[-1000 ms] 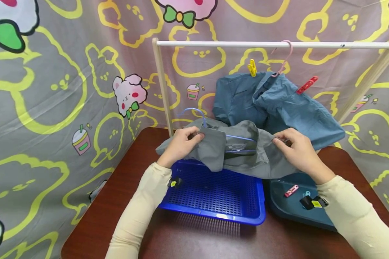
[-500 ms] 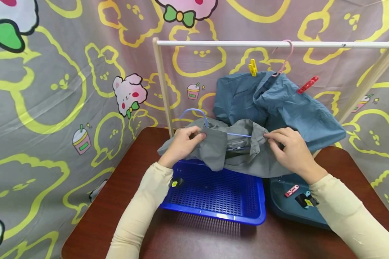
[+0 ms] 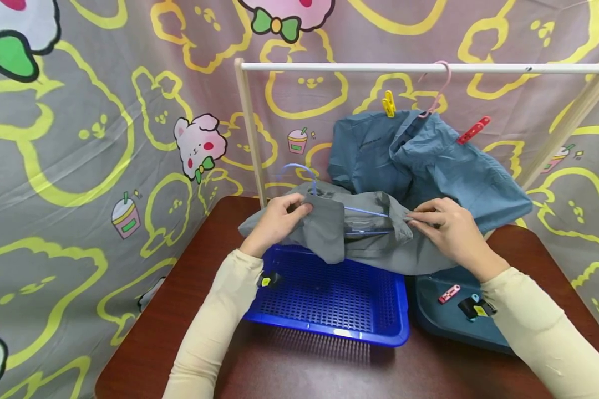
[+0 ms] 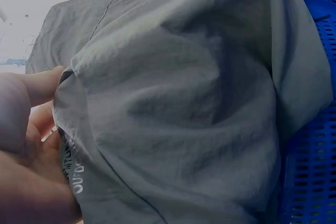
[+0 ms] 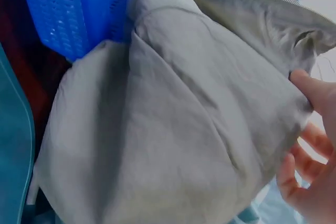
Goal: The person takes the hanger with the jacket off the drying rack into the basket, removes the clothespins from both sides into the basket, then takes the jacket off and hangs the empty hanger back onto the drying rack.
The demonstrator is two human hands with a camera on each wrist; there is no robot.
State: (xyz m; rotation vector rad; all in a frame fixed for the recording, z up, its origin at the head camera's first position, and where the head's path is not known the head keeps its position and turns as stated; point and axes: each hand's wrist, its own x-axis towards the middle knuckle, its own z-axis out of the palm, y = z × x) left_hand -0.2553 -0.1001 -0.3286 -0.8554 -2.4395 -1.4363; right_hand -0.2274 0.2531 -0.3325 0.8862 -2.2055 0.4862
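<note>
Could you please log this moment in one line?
left hand: pinches grey garment; right hand: pinches same garment; blue hanger: hook exposed; blue basket: partly hidden

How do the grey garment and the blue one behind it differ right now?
The grey garment is held by the left hand and right hand; the blue garment hangs from the white rail.
The blue garment carries a yellow clip and a red clip; none shows on the grey garment.
The grey garment has a blue hanger, the blue garment a pink hanger.
Both are cloth.
</note>
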